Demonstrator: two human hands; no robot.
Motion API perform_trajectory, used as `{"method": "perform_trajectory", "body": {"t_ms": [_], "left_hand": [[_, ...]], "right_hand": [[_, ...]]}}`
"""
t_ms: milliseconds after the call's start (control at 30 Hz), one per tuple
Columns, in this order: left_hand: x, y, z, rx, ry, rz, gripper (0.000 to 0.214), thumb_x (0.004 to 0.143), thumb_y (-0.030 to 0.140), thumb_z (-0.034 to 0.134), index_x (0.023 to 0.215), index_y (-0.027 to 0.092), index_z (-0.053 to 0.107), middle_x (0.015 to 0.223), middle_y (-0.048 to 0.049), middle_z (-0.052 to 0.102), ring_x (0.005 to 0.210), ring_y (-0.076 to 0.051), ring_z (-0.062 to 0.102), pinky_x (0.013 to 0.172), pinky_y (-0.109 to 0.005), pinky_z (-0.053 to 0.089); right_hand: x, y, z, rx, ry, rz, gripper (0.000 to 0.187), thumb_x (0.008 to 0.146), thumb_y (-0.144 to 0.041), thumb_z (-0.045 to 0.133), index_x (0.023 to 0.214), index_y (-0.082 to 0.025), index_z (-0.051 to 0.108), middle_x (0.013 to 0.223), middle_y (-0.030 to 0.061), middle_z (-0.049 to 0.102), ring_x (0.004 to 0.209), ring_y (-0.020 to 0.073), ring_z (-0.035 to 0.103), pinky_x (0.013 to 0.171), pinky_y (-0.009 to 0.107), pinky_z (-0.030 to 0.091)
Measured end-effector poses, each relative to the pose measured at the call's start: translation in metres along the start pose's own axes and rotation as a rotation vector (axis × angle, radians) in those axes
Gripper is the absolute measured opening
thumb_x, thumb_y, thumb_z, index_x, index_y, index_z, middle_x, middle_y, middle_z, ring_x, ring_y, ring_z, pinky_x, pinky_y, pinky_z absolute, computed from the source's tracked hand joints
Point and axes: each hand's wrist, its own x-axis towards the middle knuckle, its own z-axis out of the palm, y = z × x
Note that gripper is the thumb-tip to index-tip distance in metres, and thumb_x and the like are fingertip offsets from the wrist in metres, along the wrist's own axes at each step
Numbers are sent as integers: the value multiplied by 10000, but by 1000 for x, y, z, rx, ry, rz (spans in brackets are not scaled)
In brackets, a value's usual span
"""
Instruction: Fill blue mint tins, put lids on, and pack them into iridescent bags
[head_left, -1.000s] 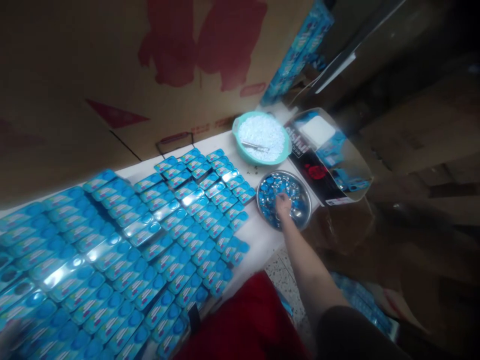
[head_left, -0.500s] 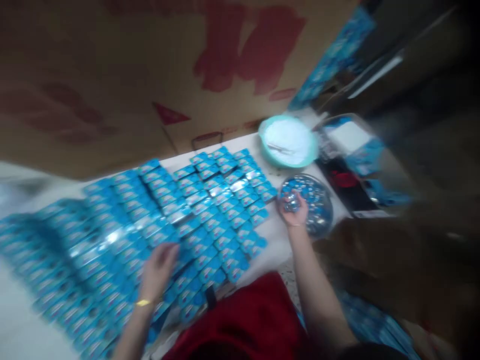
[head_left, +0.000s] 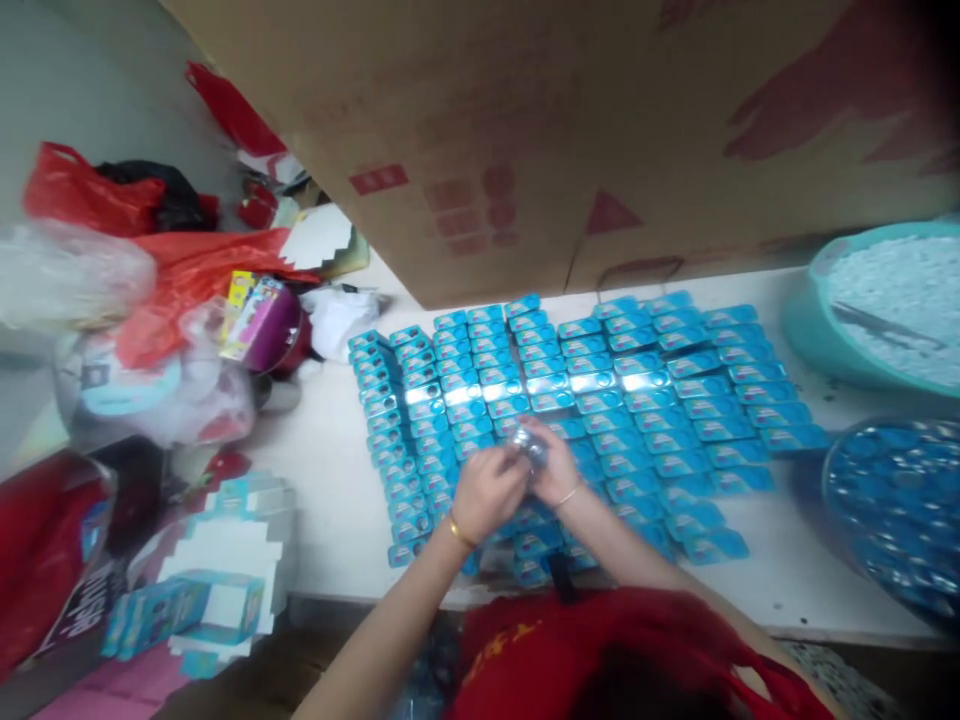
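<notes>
My two hands meet over rows of flat blue packs [head_left: 645, 440], many with round holes or windows at one end. In my right hand [head_left: 555, 470] is a small cluster of shiny, silvery round pieces [head_left: 529, 443], held in curled fingers. The fingers of my left hand [head_left: 486, 492] are pinched together against that cluster; what lies between them is hidden. To the right, a round bowl [head_left: 829, 470] holds many similar shiny blue and silver pieces. Behind it stands a teal basin [head_left: 806, 325] filled with white material, a thin tweezers-like tool [head_left: 889, 325] resting on top.
A large cardboard box [head_left: 525, 110] walls off the back of the white table [head_left: 330, 450]. At left lie red plastic bags [head_left: 90, 195], clear bags, a purple container [head_left: 281, 330] and a pile of folded blue-and-white cartons [head_left: 217, 590].
My right hand has left the bowl with shiny pieces and come to the middle, meeting my left hand over the packs. The view has swung left, bringing the bags and cartons into sight.
</notes>
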Motion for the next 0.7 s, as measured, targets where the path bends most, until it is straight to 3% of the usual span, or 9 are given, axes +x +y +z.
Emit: {"method": "perform_trajectory", "body": {"t_ms": [167, 267, 367, 467, 533, 700], "left_hand": [[-18, -24, -8, -173, 84, -142, 123, 855, 169, 496, 849, 182, 618, 952, -85, 637, 860, -179, 581, 756, -322, 466], [-20, -59, -7, -423, 232, -488, 52, 838, 189, 507, 842, 187, 559, 898, -57, 635, 836, -157, 595, 743, -281, 477], [-15, -112, -3, -468, 279, -845, 127, 803, 213, 518, 926, 190, 540, 802, -10, 604, 693, -129, 569, 650, -236, 459], [-4, -162, 3, -346, 113, -945, 192, 794, 210, 463, 938, 183, 585, 748, -6, 600, 671, -137, 565, 658, -233, 443], [6, -183, 6, -219, -42, -974, 196, 797, 211, 440, 878, 187, 616, 720, -20, 620, 688, -156, 582, 679, -244, 434], [31, -204, 4, 32, -387, -1054, 166, 770, 269, 505, 798, 208, 657, 834, -81, 699, 843, -218, 633, 712, -272, 423]], "right_hand": [[20, 39, 18, -26, 16, 107, 216, 637, -179, 677, 837, -186, 593, 623, -29, 646, 551, 122, 609, 528, 219, 491], [33, 46, 22, -67, 11, 128, 234, 651, -161, 657, 868, -193, 577, 646, -24, 650, 572, 127, 624, 487, 204, 473], [45, 39, 23, -161, -110, 138, 248, 673, -177, 650, 903, -201, 559, 730, 20, 681, 675, 170, 666, 460, 203, 461], [54, 30, 24, -260, -210, 134, 257, 711, -196, 664, 945, -204, 559, 764, 25, 680, 705, 162, 663, 484, 199, 478], [59, 27, 24, -327, -210, 140, 265, 732, -217, 679, 970, -211, 562, 771, 11, 673, 688, 144, 655, 483, 187, 479], [67, 29, 28, -417, -183, 155, 253, 744, -281, 704, 945, -220, 563, 772, -3, 658, 669, 140, 652, 438, 170, 464]]}}
